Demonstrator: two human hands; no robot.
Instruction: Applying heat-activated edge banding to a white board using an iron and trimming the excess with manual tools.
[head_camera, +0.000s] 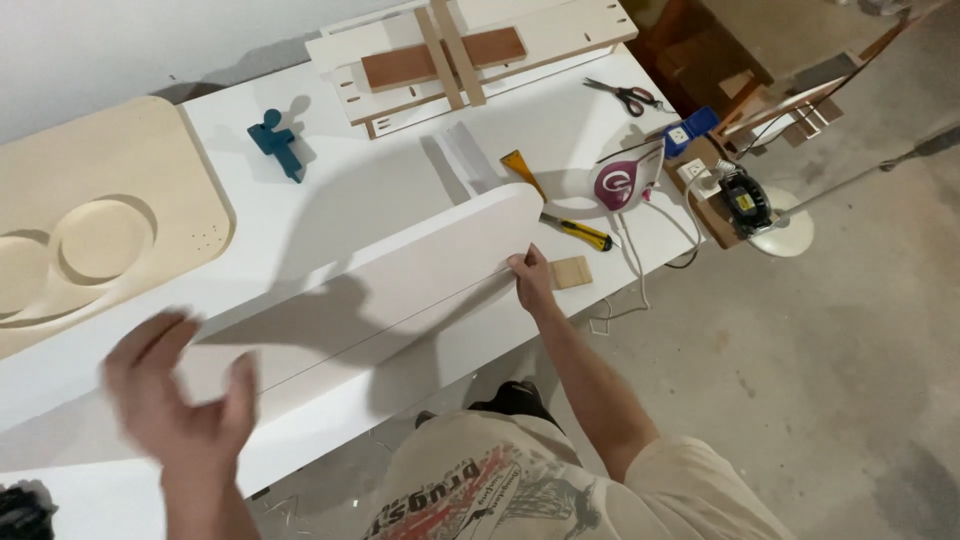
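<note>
A long white panel with a rounded end (400, 270) stands tilted on the white worktable (330, 190). My right hand (530, 280) grips the panel's lower edge near its rounded end. My left hand (185, 385) is blurred in mid-air in front of the panel's other end, fingers spread, holding nothing. A small light wooden block (572, 272) lies just right of my right hand.
On the table: a pale wooden board with round recesses (100, 220), a blue clamp-like tool (276, 142), stacked slotted boards (470, 45), scissors (625, 95), a yellow utility knife (580, 232), a white and magenta device (625, 185) with cables. A jigsaw (742, 200) sits beyond the right edge.
</note>
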